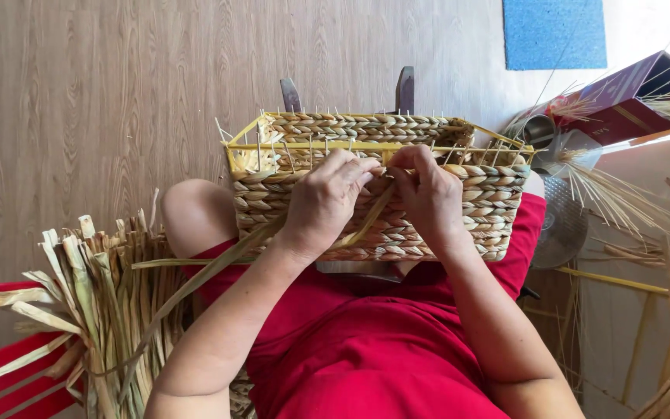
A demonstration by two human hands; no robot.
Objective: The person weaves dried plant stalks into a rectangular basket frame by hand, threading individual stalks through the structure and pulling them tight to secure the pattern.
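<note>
On your lap, over the red cloth (381, 349) of your clothing, sits the rectangular woven straw basket on its yellow wire frame (374, 190), its braided side wall facing you and its open top tipped away toward the wooden floor (118, 93). To your left lies a bundle of dried pale-green straw strips (94, 302); a round metal fan (564, 217) rests on the floor at your right. Your left hand (323, 202) and right hand (428, 194) meet at the basket's upper edge, fingers pinched closed on one long flat straw strand (366, 221) that slants down across the wall toward your left.
</note>
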